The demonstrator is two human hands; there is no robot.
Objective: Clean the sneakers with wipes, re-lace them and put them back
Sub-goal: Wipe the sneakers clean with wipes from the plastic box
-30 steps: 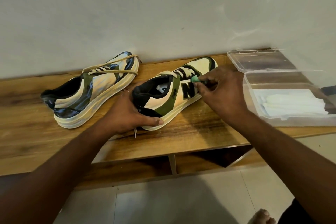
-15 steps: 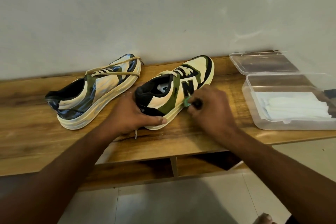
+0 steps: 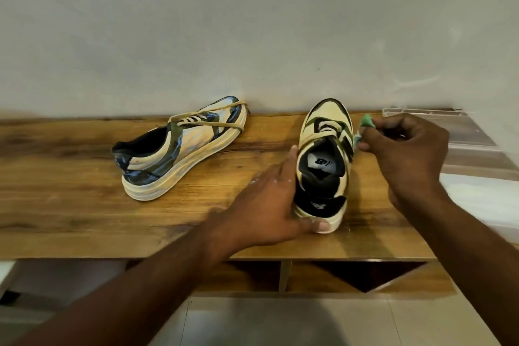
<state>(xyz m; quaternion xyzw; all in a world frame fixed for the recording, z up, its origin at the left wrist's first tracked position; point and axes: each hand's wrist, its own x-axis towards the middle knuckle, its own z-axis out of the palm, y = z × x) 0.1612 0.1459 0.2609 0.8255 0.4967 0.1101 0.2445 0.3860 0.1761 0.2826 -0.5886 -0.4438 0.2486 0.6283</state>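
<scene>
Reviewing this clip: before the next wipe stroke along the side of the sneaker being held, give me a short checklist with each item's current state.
1. Sneaker steadied: left hand holds the near sneaker at its heel, thumb on the sole edge. Ok.
2. Wipe in hand: right hand pinches a small green wipe. Ok.
3. Wipe on the shoe: it sits beside the sneaker's right side; contact cannot be judged. Cannot tell.
4. Sneaker flat on the wooden shelf, toe toward the wall. Ok.
5. Other sneaker out of the way to the left, its lace looped loosely round it. Ok.
6. Wipe clean enough for more: too small and bunched. Cannot tell.
</scene>
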